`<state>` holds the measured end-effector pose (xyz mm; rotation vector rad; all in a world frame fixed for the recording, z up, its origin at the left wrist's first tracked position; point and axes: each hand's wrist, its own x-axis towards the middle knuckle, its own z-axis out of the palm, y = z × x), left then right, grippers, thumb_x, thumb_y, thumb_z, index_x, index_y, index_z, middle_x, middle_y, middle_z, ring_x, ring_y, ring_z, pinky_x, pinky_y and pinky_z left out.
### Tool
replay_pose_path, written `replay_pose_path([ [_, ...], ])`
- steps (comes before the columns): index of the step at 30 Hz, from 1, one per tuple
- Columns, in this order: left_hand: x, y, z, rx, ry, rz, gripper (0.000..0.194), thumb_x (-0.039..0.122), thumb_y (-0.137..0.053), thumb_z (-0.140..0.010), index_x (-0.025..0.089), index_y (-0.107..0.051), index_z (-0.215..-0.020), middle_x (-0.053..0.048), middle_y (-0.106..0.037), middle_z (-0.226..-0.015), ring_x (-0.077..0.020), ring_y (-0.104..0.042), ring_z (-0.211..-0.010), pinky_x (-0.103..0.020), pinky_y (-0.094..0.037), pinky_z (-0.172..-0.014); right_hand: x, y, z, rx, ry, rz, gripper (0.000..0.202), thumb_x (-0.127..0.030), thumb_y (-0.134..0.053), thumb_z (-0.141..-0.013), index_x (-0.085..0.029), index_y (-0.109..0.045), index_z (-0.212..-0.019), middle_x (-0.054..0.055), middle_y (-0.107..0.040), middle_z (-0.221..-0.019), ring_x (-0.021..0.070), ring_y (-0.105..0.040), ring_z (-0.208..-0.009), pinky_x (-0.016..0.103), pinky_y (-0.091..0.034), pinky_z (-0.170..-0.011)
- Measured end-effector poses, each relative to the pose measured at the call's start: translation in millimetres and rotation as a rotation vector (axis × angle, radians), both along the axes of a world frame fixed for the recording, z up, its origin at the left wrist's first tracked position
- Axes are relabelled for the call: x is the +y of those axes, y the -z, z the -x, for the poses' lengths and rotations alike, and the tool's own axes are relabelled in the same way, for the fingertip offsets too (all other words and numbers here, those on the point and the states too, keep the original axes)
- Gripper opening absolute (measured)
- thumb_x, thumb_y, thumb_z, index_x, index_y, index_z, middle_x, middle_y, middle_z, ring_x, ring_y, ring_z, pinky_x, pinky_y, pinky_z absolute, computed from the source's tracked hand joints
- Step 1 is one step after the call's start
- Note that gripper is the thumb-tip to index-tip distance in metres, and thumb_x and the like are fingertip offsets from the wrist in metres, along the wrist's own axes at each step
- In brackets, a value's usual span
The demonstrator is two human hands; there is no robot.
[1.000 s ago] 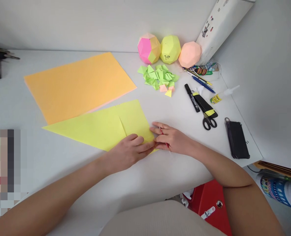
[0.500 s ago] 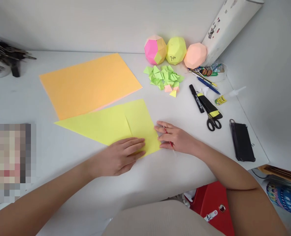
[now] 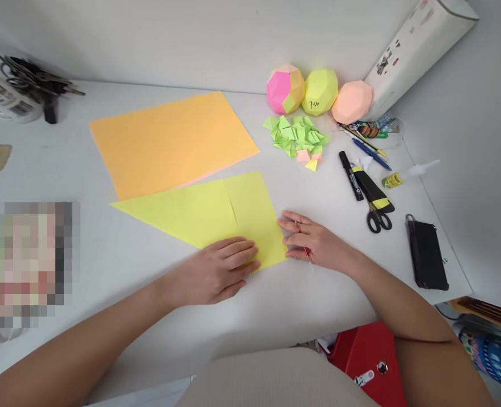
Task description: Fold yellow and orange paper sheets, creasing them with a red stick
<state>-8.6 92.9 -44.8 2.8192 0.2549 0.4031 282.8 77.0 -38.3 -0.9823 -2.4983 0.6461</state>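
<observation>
A yellow sheet of paper (image 3: pixel 208 209), folded over on itself with a slanting edge and a short flap line near its middle, lies in front of me. My left hand (image 3: pixel 220 271) rests flat on its near edge, fingers stretched to the right. At the sheet's right edge, my right hand (image 3: pixel 309 240) touches the paper with its fingertips, fingers somewhat spread. A slim red stick-like tool (image 3: pixel 306 252) is held threaded between the right fingers; its exact kind is unclear.
Behind the yellow sheet lie orange sheets (image 3: pixel 174 144). Small folded green paper pieces (image 3: pixel 296 135) are heaped before several paper balls, one of them yellow (image 3: pixel 320 93). To the right are a black marker (image 3: pixel 351 176), scissors (image 3: pixel 378 219), a glue bottle (image 3: pixel 393 180) and a black pouch (image 3: pixel 427 254).
The whole view has shifted, so things appear further right. Both hands keep nearly the same places on the yellow sheet, which looks unchanged.
</observation>
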Motion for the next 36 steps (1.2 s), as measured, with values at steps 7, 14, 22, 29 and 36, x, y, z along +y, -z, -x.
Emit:
replay_pose_path([
  [7, -0.9, -6.9, -0.7, 0.072, -0.008, -0.009, 0.031, 0.024, -0.045, -0.093, 0.014, -0.061, -0.119, -0.014, -0.057, -0.125, -0.0273, -0.05, -0.121, -0.043, -0.044, -0.103, 0.1, 1.3, -0.3, 0.012, 0.001, -0.019, 0.009, -0.022, -0.062, -0.088, -0.014, -0.065, -0.091, 0.018, -0.058, -0.129, 0.0275, -0.037, -0.137, 0.045, -0.046, -0.105],
  [14, 2.1, -0.6, 1.2, 0.006, 0.011, -0.014, 0.031, 0.022, -0.045, -0.093, 0.015, -0.061, -0.118, -0.012, -0.058, -0.126, -0.0268, -0.049, -0.121, -0.043, -0.043, -0.103, 0.0, -1.3, 1.4, -0.004, 0.007, 0.003, 0.007, -0.021, -0.063, -0.087, -0.015, -0.065, -0.091, 0.017, -0.057, -0.131, 0.0277, -0.037, -0.137, 0.046, -0.046, -0.105],
  [22, 4.4, 2.5, 2.7, -0.004, 0.026, 0.02, 0.032, 0.022, -0.044, -0.094, 0.017, -0.058, -0.122, -0.011, -0.057, -0.127, -0.0258, -0.046, -0.124, -0.042, -0.041, -0.105, 0.0, 1.0, -1.3, 0.008, -0.003, 0.026, 0.008, -0.02, -0.062, -0.087, -0.014, -0.065, -0.092, 0.018, -0.056, -0.131, 0.0261, -0.034, -0.138, 0.044, -0.043, -0.107],
  [29, 5.7, 5.9, 1.9, -0.039, 0.033, 0.055, 0.031, 0.021, -0.044, -0.093, 0.016, -0.06, -0.119, -0.011, -0.058, -0.124, -0.0264, -0.046, -0.123, -0.042, -0.041, -0.104, -7.1, -13.1, 3.9, 0.32, 0.134, 0.149, 0.017, -0.035, -0.057, -0.092, -0.02, -0.064, -0.097, 0.013, -0.064, -0.118, 0.0256, -0.047, -0.127, 0.047, -0.044, -0.102],
  [36, 5.4, 8.1, 2.2, -0.031, 0.019, 0.082, 0.03, 0.022, -0.045, -0.093, 0.019, -0.062, -0.118, -0.009, -0.058, -0.123, -0.026, -0.046, -0.123, -0.043, -0.038, -0.107, -25.0, -37.8, 48.4, 0.308, 0.001, 0.698, 0.051, -0.051, -0.023, -0.1, -0.016, -0.059, -0.107, 0.001, -0.054, -0.071, 0.0117, -0.051, -0.061, 0.027, -0.046, -0.059],
])
